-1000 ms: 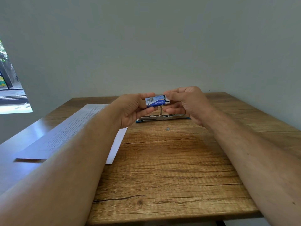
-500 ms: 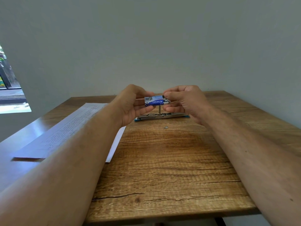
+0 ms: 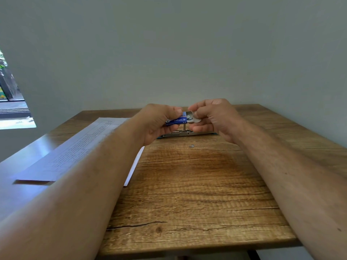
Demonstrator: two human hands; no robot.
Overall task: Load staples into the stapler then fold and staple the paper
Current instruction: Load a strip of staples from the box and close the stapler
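At far left, the paper (image 3: 75, 149) is lying flat on the worktop (image 3: 197, 184), its long axis running away from me and its near corner reaching toward the worktop's left edge; my left forearm is crossing over its right margin. Moving right, my left hand (image 3: 159, 122) is gripping the blue staple box (image 3: 176, 121) between thumb and curled fingers, holding it in the air above the far middle of the worktop with its long axis lying left to right. The box's right end is standing open, and my right hand (image 3: 214, 117) is pinching the pale inner tray (image 3: 193, 118) that is showing there; I cannot tell whether a strip of staples is already between those fingers. Directly beneath both hands, the stapler (image 3: 184, 133) is resting on the worktop, opened out flat, its long axis also left to right, parallel to the box. I am judging that the coming move is a short drop from the right hand, which is the nearer one to the stapler's channel, so the strip must stay aligned with that axis. A small loose scrap (image 3: 191, 146) is lying just in front of the stapler. To the right, bare wood is running on to the edge by the wall, leaving open room; the near half is giving space for folding.
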